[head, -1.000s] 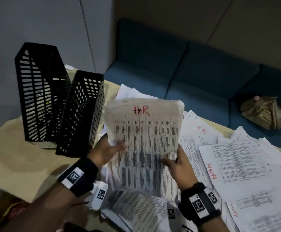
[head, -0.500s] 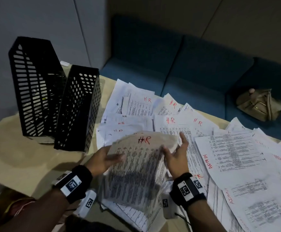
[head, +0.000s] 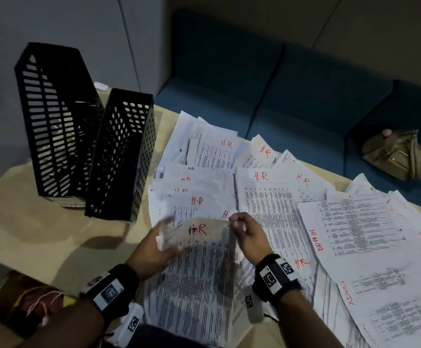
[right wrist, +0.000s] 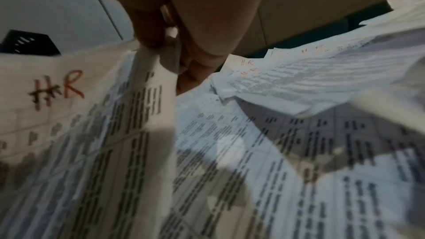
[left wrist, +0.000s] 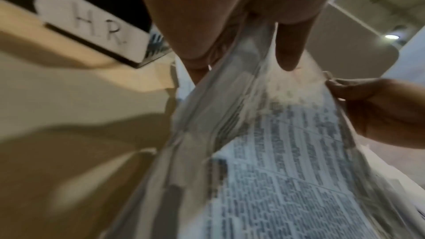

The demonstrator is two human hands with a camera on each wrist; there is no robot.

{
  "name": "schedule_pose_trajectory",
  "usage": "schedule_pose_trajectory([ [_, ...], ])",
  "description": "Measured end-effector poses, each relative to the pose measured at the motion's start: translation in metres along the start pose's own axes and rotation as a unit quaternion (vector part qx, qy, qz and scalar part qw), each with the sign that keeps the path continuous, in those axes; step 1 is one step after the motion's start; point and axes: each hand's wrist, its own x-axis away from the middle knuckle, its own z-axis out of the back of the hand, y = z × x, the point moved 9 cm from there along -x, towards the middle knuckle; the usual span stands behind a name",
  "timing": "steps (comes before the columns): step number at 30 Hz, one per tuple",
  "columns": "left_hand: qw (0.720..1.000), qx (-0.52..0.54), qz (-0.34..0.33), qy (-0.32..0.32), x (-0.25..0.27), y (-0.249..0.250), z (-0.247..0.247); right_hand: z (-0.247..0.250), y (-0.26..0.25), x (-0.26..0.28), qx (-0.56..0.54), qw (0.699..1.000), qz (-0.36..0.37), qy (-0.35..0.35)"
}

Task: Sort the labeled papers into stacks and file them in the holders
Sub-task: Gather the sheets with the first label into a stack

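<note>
I hold a stack of printed sheets marked HR (head: 199, 267) low over the table, near its front edge. My left hand (head: 160, 243) grips the stack's top left corner, blurred in the head view. My right hand (head: 239, 226) pinches the top right corner between thumb and fingers (right wrist: 147, 30). In the left wrist view the stack (left wrist: 264, 152) fans into several sheets under my fingers (left wrist: 289, 46). More HR sheets (head: 267, 187) lie spread behind the stack. Two black holders (head: 121, 156) stand at the left; a label reading H.R. (left wrist: 96, 24) shows on one.
Sheets marked ADMIN (head: 355, 229) cover the right of the table (head: 41, 234). A blue sofa (head: 292, 96) runs behind it, with a tan bag (head: 397, 154) on its seat. The taller slotted holder (head: 51, 121) stands against the grey wall.
The HR stack has come down from upright in front of me to low over the table. Both hands moved from its lower sides to its top corners.
</note>
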Motion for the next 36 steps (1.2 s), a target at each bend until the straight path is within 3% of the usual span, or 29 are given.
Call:
schedule_pose_trajectory([
  [3,1.000,0.005,0.014,0.025,0.002,-0.013,0.014,0.012,-0.001,0.006,-0.031,0.999,-0.013,0.006],
  [5,0.999,-0.037,-0.013,-0.003,0.003,-0.003,0.016,0.022,0.004,0.005,-0.036,0.998,-0.035,0.034],
  [7,0.995,-0.091,-0.027,-0.037,0.004,0.003,0.015,0.030,0.010,-0.006,0.099,0.993,-0.032,0.054],
  [8,0.993,-0.105,-0.032,-0.050,0.003,0.004,0.015,0.027,0.015,-0.014,0.212,0.976,-0.029,0.034],
  [10,0.991,-0.115,-0.036,-0.057,-0.001,0.005,0.014,0.013,0.025,-0.024,0.418,0.908,-0.003,-0.021],
  [11,0.991,-0.120,-0.020,-0.049,-0.003,0.003,0.015,0.008,0.030,-0.029,0.467,0.884,0.012,-0.027],
  [12,0.993,-0.115,-0.001,-0.036,-0.006,-0.001,0.017,0.005,0.031,-0.033,0.482,0.875,0.021,-0.021],
  [15,0.990,-0.136,0.039,0.015,-0.013,-0.007,0.024,-0.002,0.026,-0.043,0.458,0.889,0.021,-0.021],
  [19,0.985,-0.163,0.049,0.011,-0.019,-0.013,0.027,-0.019,0.009,-0.051,0.506,0.854,0.099,-0.073],
  [21,0.984,-0.172,0.053,0.015,-0.023,-0.016,0.031,-0.020,0.011,-0.058,0.522,0.845,0.085,-0.077],
  [26,0.979,-0.190,0.066,0.030,-0.027,-0.019,0.038,-0.023,0.010,-0.068,0.523,0.848,-0.005,-0.090],
  [29,0.976,-0.203,0.066,0.031,-0.027,-0.021,0.042,-0.028,-0.014,-0.065,0.533,0.841,0.020,-0.093],
  [30,0.976,-0.208,0.062,0.031,-0.027,-0.021,0.045,-0.027,-0.029,-0.062,0.517,0.851,0.046,-0.081],
  [33,0.974,-0.215,0.051,0.042,-0.020,-0.014,0.055,-0.011,-0.079,-0.048,0.374,0.923,0.089,-0.014],
  [36,0.974,-0.211,0.050,0.058,-0.014,-0.012,0.063,0.013,-0.140,-0.029,0.279,0.950,0.126,0.066],
])
